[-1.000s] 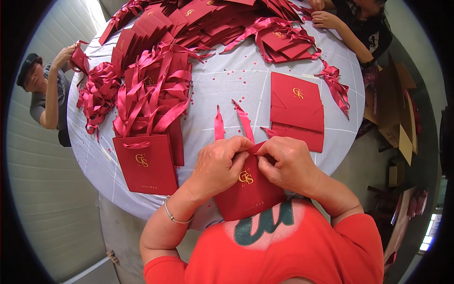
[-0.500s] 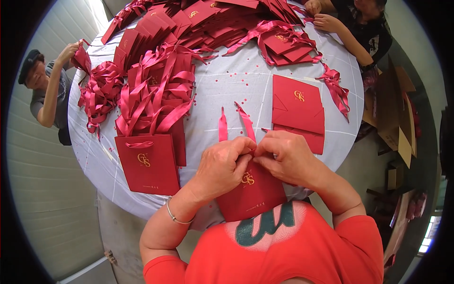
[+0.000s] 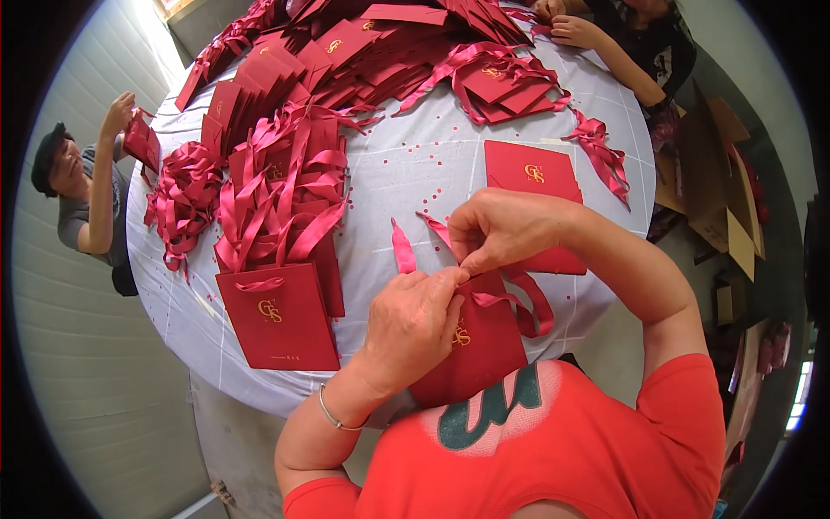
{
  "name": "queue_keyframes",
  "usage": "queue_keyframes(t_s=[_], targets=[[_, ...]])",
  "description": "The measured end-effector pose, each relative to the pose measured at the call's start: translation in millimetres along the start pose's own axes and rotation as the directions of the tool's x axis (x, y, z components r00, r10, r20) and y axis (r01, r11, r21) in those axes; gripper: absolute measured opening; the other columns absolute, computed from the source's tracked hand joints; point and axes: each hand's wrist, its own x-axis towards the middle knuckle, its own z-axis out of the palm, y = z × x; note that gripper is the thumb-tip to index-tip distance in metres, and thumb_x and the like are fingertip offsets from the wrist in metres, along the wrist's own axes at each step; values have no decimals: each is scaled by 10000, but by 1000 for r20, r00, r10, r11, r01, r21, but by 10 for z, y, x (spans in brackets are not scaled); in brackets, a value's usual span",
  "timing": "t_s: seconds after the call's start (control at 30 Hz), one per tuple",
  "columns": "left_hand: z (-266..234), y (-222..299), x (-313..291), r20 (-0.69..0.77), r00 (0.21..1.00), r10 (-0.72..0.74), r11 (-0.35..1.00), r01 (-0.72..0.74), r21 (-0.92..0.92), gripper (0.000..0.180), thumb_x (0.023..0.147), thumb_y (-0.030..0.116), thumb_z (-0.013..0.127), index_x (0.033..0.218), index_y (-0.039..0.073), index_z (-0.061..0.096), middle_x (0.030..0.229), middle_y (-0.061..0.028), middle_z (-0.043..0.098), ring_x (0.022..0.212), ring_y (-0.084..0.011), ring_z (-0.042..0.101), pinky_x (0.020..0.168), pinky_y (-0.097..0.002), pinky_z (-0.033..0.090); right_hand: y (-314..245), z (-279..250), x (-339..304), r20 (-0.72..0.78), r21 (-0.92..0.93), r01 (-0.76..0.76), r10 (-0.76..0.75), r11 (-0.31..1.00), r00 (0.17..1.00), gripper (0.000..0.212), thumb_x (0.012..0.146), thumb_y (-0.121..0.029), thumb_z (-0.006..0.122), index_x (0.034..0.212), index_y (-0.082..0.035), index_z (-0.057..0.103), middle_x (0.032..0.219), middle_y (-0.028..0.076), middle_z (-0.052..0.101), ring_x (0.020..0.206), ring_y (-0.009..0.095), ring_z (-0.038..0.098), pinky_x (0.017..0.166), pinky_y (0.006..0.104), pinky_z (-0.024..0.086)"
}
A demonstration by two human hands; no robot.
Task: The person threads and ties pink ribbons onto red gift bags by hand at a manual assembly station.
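Observation:
A flat dark red paper gift bag (image 3: 480, 350) with a gold emblem lies at the near edge of the round table (image 3: 415, 173), against my chest. My left hand (image 3: 415, 320) rests on its top edge and pinches a red satin ribbon (image 3: 404, 248). My right hand (image 3: 506, 227) is just above it, fingers closed on the same ribbon, whose two ends stick up past my fingers. A loop of the ribbon (image 3: 527, 303) hangs to the right of the bag.
A finished bag with ribbon handle (image 3: 277, 316) lies left of my hands, before a heap of ribboned bags (image 3: 285, 190). Flat red bags (image 3: 529, 173) lie on the right, loose ribbons (image 3: 181, 195) at the left. One person (image 3: 86, 186) works at the left, another (image 3: 622, 43) at the far right.
My right hand has lifted and pulled the ribbon up and to the right, away from my left hand. A ribbon loop now shows to the right of the bag.

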Motion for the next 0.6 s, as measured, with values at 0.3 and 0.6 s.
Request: queue_keyframes(t_s=[0.3,0.6], targets=[[-27,71,-14,-18,996,85,996,-85,15,310,756,-27,720,1039,39,614,806,-78,654,663,-250,610,604,-367,465,-5,-69,140,333,-83,-9,36,997,942,303,893,-287,730,908,15,724,685,34,649,627,98,548,568,288,445],[-34,134,-14,-34,983,182,981,-179,68,316,758,-31,728,1047,33,617,804,-75,644,666,-246,601,607,-361,449,121,-53,260,528,181,-143,26,973,849,196,877,-197,744,877,-1,738,704,-36,644,633,50,518,586,245,419]])
